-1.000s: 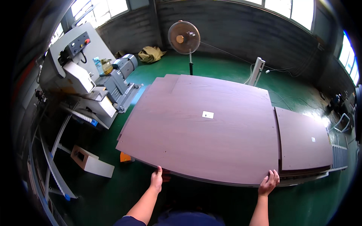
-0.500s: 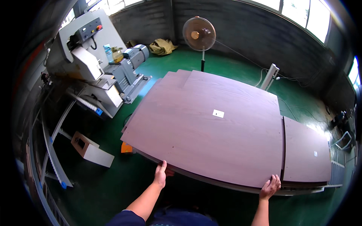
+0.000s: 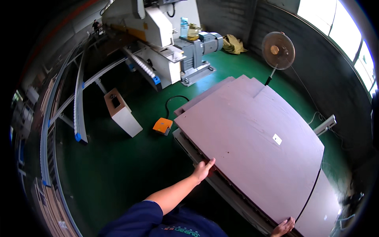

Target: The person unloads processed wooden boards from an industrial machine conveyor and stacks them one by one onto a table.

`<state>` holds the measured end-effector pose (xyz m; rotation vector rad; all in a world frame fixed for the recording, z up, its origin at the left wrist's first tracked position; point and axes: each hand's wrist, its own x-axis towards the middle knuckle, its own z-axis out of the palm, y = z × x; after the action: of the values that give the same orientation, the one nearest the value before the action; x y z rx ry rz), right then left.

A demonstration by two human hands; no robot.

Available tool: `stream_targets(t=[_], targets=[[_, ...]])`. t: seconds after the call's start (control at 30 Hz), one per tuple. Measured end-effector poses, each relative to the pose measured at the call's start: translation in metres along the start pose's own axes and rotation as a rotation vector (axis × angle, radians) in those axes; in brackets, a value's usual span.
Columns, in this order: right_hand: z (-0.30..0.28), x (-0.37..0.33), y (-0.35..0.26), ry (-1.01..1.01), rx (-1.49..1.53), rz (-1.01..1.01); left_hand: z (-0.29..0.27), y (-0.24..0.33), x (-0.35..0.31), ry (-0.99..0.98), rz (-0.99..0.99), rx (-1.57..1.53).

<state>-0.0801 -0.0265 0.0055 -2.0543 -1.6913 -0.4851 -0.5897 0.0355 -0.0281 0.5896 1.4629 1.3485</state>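
A large mauve-brown wood panel (image 3: 252, 118) with a small white label lies on top of a stack of similar boards. My left hand (image 3: 203, 170) grips its near edge, thumb on the top face and fingers tucked under, where they are hidden. Toward the panel's near right corner, my right hand (image 3: 283, 227) holds the same edge with its fingers over the top; its thumb is hidden. Beyond that corner, a second mauve-brown panel (image 3: 319, 205) lies across a narrow dark gap.
An orange foot pedal (image 3: 162, 126) and a white box with a brown top (image 3: 124, 114) rest on the green floor. A grey machine with a motor (image 3: 211, 42) stands behind. Roller rails (image 3: 80, 106) run along the left. A stand fan (image 3: 278, 50) is beyond the panel.
My view has swung left, so the panel appears farther right and turned, and more of the rails and the orange pedal shows. Both hands keep to the panel's near edge.
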Motion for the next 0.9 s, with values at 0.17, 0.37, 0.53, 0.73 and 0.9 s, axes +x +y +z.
stream_targets(t=[0.17, 0.37, 0.53, 0.73, 0.9], targets=[[-0.001, 0.003, -0.009, 0.056, -0.178, -0.133, -0.008, 0.001, 0.005, -0.143, -0.161, 0.022], [0.037, 0.016, -0.04, -0.005, -0.229, -0.038, -0.038, 0.007, 0.018, -0.216, -0.215, -0.043], [0.025, 0.025, -0.233, -0.246, 0.295, -0.185, -0.084, 0.034, 0.036, 0.131, -0.14, -0.124], [0.002, 0.002, -0.35, -0.407, 0.241, -0.469, -0.104, 0.004, 0.093, -0.045, 0.011, -0.206], [0.023, -0.002, -0.344, -0.329, 0.223, -0.493, -0.113, -0.004, 0.099, -0.088, -0.12, -0.277]])
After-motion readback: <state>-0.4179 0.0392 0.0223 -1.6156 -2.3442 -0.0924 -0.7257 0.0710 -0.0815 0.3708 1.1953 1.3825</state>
